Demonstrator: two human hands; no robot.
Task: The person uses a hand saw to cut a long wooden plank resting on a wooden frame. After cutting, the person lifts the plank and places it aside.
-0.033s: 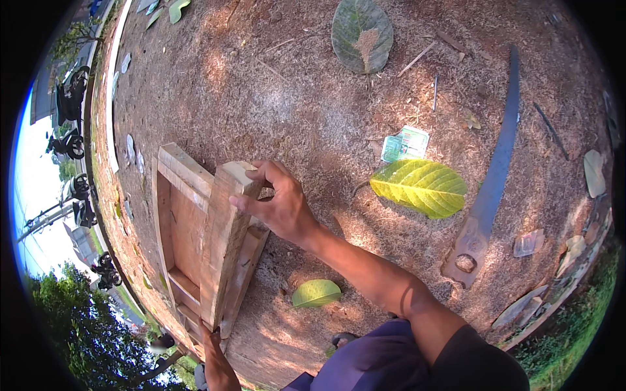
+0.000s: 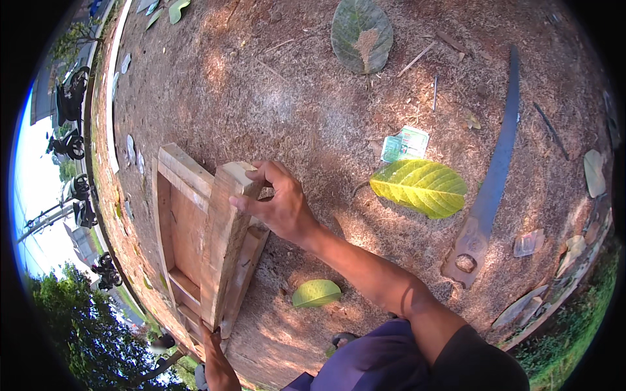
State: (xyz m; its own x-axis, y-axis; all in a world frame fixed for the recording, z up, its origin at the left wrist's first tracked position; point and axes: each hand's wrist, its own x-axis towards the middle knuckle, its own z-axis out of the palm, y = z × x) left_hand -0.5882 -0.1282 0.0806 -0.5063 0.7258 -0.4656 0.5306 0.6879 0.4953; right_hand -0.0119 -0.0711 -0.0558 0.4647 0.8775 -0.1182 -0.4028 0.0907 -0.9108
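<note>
A wooden frame with a reddish-brown panel (image 2: 184, 225) set inside it stands at the left, tilted in view. Along its near side runs a thick wooden plank (image 2: 218, 251). My right hand (image 2: 283, 203) is closed on the plank's far end, thumb on one face and fingers over the top corner. At the opposite, lower end my left hand (image 2: 214, 347) touches the wood with its fingers, which are partly hidden. Sunlight and shade fall across both pieces.
A handsaw (image 2: 492, 189) with a wooden handle lies on the sawdust-covered dirt at the right. Nearby are a yellow-green leaf (image 2: 420, 189), a small green-and-white packet (image 2: 405, 144), a nail (image 2: 435, 93) and a large dry leaf (image 2: 349, 36). Motorbikes (image 2: 73, 144) are parked beyond the left edge.
</note>
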